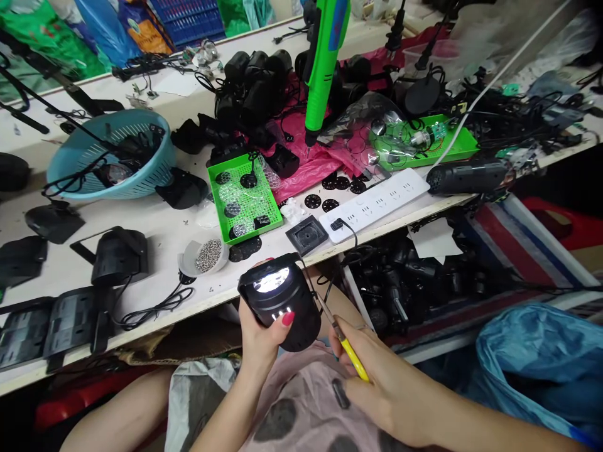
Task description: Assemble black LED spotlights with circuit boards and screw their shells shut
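My left hand (pixel 259 336) grips a black LED stage light (pixel 301 314) above my lap, thumb pressed on its side. White LEDs glow at its upper face. In my right hand (pixel 372 370) is a slim tool with a yellow handle (pixel 352 358) and a pointed metal end; its exact kind is unclear. The tip is close to the light's right side, by a thin black cord; whether it touches I cannot tell. On the bench edge just above sit a square black block (pixel 306 235) and a white power strip (pixel 377 204) with a black plug in it.
A green electric screwdriver (pixel 325 69) hangs over the bench. Green trays (pixel 277 216), a blue basket (pixel 61 169), a cup of screws (pixel 207 256) and black lamp housings (pixel 120 254) lie around. At right stand a drawer of black parts (pixel 396 282) and a blue bag (pixel 541 351).
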### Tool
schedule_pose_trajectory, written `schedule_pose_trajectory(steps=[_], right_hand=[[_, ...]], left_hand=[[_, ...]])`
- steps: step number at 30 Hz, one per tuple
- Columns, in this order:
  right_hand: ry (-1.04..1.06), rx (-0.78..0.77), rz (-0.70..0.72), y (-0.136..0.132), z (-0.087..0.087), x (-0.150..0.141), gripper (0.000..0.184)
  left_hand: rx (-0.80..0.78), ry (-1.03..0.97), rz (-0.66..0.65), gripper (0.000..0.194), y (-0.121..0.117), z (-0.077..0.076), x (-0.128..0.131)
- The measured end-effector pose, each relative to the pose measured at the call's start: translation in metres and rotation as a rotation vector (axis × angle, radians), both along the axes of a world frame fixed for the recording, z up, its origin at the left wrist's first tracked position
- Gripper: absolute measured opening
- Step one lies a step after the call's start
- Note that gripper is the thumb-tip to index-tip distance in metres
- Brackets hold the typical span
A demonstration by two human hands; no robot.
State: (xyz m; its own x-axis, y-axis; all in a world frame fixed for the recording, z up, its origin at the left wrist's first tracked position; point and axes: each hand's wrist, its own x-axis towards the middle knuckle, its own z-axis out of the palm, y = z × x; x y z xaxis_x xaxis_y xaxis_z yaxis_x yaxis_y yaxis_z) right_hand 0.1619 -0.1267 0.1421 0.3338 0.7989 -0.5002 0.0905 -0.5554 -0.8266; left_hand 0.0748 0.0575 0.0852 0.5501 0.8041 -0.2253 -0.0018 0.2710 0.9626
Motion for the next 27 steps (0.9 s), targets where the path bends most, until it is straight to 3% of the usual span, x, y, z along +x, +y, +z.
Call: schedule_pose_trajectory(steps=[5, 9, 14, 22, 25, 27], right_hand=[[0.019, -0.083, 0.051, -0.004, -0.001, -0.004, 0.03], [-0.085, -0.095, 0.065, -0.006, -0.008, -0.006, 0.045], [-0.236, -0.13, 0.171, -0.003, -0.022, -0.005, 0.049], [-0.643, 0.165, 0.339, 0.003, -0.072, 0.013, 0.026], [-0.594, 0.238, 0.297, 0.003, -0.074, 0.019, 0.022], [-0.42, 0.197, 0.203, 0.003, -0.065, 0.019, 0.026]], left_hand=[[-0.093, 0.035, -0.007, 0.078, -0.002, 0.01, 0.002], [-0.295, 0.12, 0.028, 0.083, -0.007, 0.022, 0.009], [-0.537, 0.148, 0.06, 0.065, -0.007, 0.031, 0.01], [-0.81, 0.207, -0.129, 0.036, 0.002, 0.033, 0.01], [-0.772, 0.217, -0.138, 0.042, 0.001, 0.03, 0.011], [-0.596, 0.16, -0.031, 0.049, -0.002, 0.025, 0.011]])
